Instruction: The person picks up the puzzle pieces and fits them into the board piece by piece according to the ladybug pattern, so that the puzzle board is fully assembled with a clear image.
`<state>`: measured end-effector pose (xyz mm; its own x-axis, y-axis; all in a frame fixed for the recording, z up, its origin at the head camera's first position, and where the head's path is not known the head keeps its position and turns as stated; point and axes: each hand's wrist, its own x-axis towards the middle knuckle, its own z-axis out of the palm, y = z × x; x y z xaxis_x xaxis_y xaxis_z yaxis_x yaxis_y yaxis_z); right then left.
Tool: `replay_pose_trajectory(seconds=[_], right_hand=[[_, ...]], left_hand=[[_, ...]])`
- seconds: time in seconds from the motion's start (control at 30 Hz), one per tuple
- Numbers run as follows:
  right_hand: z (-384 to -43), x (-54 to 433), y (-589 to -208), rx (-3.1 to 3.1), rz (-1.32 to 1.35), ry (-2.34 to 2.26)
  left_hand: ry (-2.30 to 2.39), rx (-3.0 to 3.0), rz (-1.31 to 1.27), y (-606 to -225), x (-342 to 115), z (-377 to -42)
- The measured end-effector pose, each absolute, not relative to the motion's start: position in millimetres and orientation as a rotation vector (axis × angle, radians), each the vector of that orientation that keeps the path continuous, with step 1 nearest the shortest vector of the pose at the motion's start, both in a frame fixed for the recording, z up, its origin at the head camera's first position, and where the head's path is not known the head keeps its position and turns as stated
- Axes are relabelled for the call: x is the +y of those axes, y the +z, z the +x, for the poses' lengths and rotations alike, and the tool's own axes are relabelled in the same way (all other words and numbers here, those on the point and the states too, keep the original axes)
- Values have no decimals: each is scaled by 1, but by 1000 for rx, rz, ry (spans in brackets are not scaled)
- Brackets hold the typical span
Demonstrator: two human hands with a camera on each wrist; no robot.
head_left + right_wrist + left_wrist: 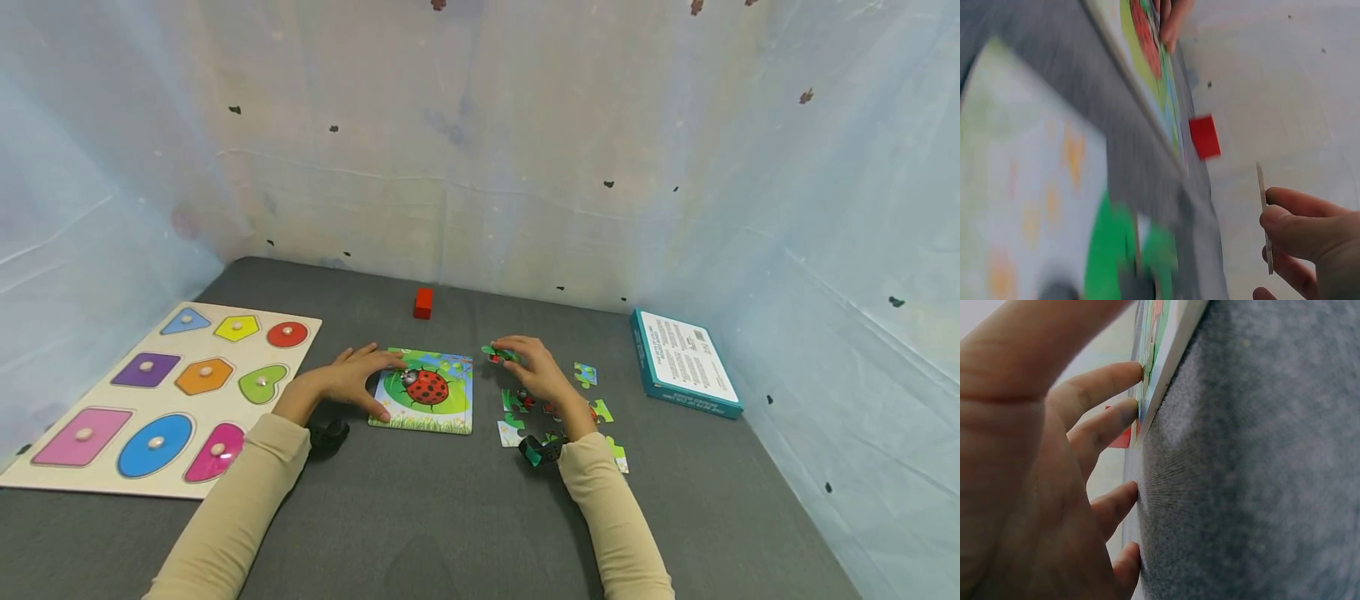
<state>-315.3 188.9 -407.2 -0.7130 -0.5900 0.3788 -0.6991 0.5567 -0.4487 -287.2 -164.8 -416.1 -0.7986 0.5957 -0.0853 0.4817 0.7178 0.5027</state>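
My left hand [348, 377] spreads over the left side of a square ladybug puzzle board [453, 408], its thumb at the near left corner and its forefinger on the far left part. In the left wrist view, two fingertips [1127, 407] touch the board's edge and the other fingers extend past it. To the right, my right hand [542, 372] pinches a green and red puzzle piece [495, 353] above the table. The right wrist view shows that puzzle piece [1262, 194] edge-on between thumb and fingers. Several loose pieces [510, 434] lie under and around the right wrist, some partly hidden.
A wooden board of knobbed shapes [168, 343] lies at the left. A red block [423, 303] stands behind the puzzle. At the far right is a teal and white box [686, 362], with one loose puzzle piece [586, 374] left of it. Pale sheeting [450, 167] encloses the grey table.
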Motion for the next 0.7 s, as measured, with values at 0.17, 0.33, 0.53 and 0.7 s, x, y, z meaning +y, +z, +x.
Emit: replay_pose_trajectory(seconds=[0.17,0.33,0.53,0.7], right_hand=[[-316,161,-407,-2588,1164,909],[-318,138,-410,-2553,1248,910],[-319,118,-416,-2526,1321,910],[-319,107,-423,-2528,1336,901]], left_hand=[[689,2693,864,-414,-164,-286],[694,2696,889,-413,-162,-284],[690,2690,882,-414,-163,-285],[701,2692,887,-415,-164,-285]])
